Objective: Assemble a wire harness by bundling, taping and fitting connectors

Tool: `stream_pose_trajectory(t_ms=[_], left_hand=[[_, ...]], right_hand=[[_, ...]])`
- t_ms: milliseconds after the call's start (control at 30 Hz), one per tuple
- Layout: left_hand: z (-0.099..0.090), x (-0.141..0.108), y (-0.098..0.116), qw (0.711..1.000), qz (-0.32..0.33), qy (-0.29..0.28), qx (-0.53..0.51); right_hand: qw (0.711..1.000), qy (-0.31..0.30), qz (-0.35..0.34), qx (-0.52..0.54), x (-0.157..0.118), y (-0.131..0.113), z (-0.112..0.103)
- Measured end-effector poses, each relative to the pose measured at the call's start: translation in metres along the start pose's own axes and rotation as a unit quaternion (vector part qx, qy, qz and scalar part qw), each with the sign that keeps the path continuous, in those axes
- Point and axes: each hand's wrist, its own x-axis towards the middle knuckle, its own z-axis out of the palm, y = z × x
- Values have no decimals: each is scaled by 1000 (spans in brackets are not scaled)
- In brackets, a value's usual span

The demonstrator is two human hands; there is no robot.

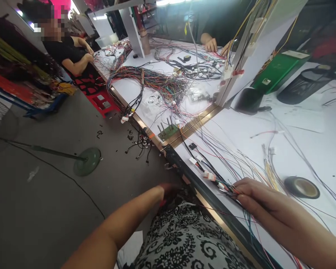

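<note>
My right hand (256,196) is closed on a wire bundle (226,186) over the white tabletop near its front edge. White connectors (210,176) and loose wire ends stick out of the bundle to the left of my fingers, and more wires hang down below the hand. My left hand (169,189) is low in front of my body, beside the table edge. It is dark and smeared by motion, so its fingers and anything in them cannot be made out. Just right of my right hand lies a black tape roll (301,187).
A green block with metal pegs (168,132) sits at the table corner. Behind it lies a large wire heap (156,80). Farther right are a green box (281,71) and a black mesh holder (302,86). A co-worker (65,48) sits left; another's hand (211,45) works opposite.
</note>
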Motion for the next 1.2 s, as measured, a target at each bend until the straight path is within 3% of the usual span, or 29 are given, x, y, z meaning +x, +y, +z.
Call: stream_pose_trajectory(t_ms=[167,333,467,800,1100,1200], left_hand=[[-18,-30,-3,1000,6,17,2],[-30,-84,3,995,90,-6,-36],[-27,-108,16,986,155,-10,-68],[-18,-135,51,955,284,-90,7],[-15,-141,58,941,317,-116,39],[-13,-147,71,935,330,-111,68]], right_hand=[[1000,22,9,0,-3,3,1],[999,32,31,-8,-2,12,3],[998,52,26,-3,4,16,5],[996,83,22,16,13,10,2],[996,81,32,34,13,9,-1],[995,80,37,40,13,7,-2]])
